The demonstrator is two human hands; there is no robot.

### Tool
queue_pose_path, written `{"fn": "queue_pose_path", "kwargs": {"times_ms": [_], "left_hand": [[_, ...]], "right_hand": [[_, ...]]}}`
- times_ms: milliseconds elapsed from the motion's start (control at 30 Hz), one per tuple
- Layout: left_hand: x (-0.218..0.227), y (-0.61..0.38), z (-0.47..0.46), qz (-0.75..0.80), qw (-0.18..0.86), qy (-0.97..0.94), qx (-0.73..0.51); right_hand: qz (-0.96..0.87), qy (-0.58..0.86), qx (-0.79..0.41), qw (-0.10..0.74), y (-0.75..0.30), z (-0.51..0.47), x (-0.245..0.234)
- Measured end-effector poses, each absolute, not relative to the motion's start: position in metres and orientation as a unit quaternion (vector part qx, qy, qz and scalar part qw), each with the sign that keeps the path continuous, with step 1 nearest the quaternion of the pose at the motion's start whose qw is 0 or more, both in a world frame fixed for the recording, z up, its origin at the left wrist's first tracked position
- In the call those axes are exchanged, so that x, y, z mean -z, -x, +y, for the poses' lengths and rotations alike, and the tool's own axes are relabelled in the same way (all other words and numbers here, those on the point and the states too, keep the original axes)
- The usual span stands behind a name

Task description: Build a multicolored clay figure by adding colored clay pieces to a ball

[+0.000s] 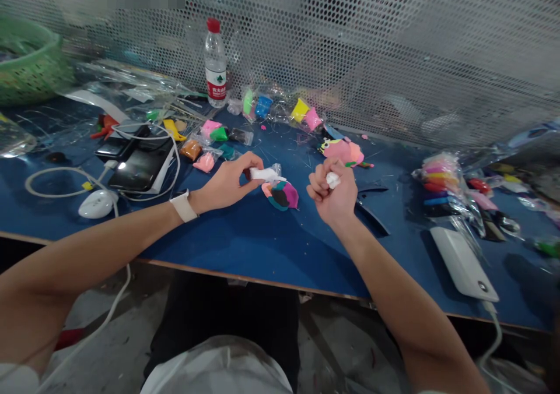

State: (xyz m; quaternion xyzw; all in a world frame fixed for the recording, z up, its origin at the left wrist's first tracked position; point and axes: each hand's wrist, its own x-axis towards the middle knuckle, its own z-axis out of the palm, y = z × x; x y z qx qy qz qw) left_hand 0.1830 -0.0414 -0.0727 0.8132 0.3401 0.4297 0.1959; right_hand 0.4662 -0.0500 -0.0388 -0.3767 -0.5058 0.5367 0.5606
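My left hand (pixel 236 179) pinches a small clear packet of white modelling clay (pixel 263 175) between thumb and fingers. Just below it on the blue table lies a multicoloured clay piece (pixel 282 196) in teal, black, purple and orange. My right hand (pixel 335 190) is curled around a lump of white clay (pixel 332 179), which shows between the fingers. Behind that hand rests a pink clay figure (pixel 341 151) with an eye and green and yellow bits. Black-handled pliers (pixel 371 210) lie partly hidden by my right wrist.
A water bottle (pixel 216 64) stands by the perforated metal panel (pixel 371 50). Bagged clay packets (pixel 192 149) lie to the left, and more clay packs (pixel 441 184) to the right. A phone (pixel 140 169) with cables, a white power bank (pixel 464 263) and a green basket (pixel 35 67) flank the workspace.
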Motion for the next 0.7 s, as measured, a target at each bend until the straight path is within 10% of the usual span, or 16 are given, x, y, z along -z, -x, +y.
{"fn": "queue_pose_path", "kwargs": {"times_ms": [700], "left_hand": [[0.067, -0.189, -0.051, 0.332, 0.239, -0.784, -0.467]], "right_hand": [[-0.832, 0.335, -0.129, 0.424, -0.464, -0.065, 0.055]]}}
